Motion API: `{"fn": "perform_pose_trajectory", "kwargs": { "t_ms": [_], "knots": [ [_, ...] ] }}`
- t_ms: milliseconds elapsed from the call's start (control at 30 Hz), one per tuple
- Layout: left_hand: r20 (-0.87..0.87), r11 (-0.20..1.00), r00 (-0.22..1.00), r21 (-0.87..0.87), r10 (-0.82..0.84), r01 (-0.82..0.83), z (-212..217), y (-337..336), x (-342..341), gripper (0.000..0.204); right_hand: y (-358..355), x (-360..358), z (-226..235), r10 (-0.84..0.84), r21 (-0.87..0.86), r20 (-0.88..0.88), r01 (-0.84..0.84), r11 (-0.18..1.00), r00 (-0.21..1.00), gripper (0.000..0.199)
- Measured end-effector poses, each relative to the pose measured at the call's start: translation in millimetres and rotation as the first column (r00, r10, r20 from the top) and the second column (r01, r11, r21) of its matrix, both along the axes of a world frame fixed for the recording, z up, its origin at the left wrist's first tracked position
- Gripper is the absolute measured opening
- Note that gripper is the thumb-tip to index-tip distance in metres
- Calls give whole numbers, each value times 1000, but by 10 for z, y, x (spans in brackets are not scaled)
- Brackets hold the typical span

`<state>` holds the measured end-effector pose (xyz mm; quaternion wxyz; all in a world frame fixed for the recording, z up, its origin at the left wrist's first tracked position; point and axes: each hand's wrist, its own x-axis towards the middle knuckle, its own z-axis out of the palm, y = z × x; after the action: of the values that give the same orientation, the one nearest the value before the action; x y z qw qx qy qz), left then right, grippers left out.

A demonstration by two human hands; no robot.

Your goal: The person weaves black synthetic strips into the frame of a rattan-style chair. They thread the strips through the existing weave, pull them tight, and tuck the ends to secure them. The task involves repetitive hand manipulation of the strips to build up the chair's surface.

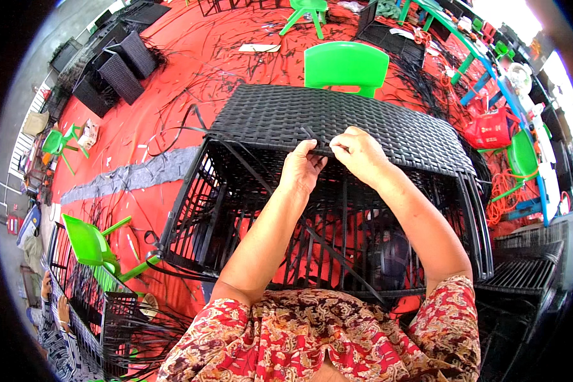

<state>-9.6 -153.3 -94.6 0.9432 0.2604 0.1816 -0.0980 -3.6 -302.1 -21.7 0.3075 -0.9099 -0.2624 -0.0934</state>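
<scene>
Red patterned sleeves sit closest to us, and from them our bare forearms reach up to the near edge of the woven top of a black wicker frame [337, 121]. Our left hand [301, 167] pinches a thin black plastic strand [312, 141] at that edge, fingers clenched around it. Our right hand [358, 153] presses against the same edge just beside the left; it seems to grip the strand too, though the fingertips are hidden.

The frame is box-shaped: its top is a tight, flat basket weave, while the side facing us is only open vertical strips with gaps, through which we see red floor and a dark rounded object inside that we cannot identify. Loose strands trail from its lower left corner.

A green plastic chair [346, 63] stands just beyond the frame's far edge. Finished black woven boxes [124, 67] stand well apart at the far left. Another green chair [92, 245] lies tipped at the left.
</scene>
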Motion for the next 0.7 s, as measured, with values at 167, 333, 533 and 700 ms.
{"fn": "perform_pose_trajectory", "kwargs": {
  "t_ms": [167, 333, 533, 700],
  "knots": [
    [-38, 999, 999, 34, -3, 4, 23, -77, 19, 14, 5, -48, -58, 20, -52, 261, -6, 999, 965, 12],
    [93, 998, 995, 54, 23, -28, -93, -42, 70, 19, 14, 29, -107, 12, 16, 254, -17, 1000, 967, 13],
    [87, 985, 993, 150, 78, -90, -82, -113, 82, 17, -83, -25, -174, -29, 142, 211, -1, 990, 977, 10],
    [75, 994, 996, 85, 58, -64, -104, -95, 69, 18, -9, -33, -195, -19, 77, 236, 1, 997, 972, 9]
  ]
}}
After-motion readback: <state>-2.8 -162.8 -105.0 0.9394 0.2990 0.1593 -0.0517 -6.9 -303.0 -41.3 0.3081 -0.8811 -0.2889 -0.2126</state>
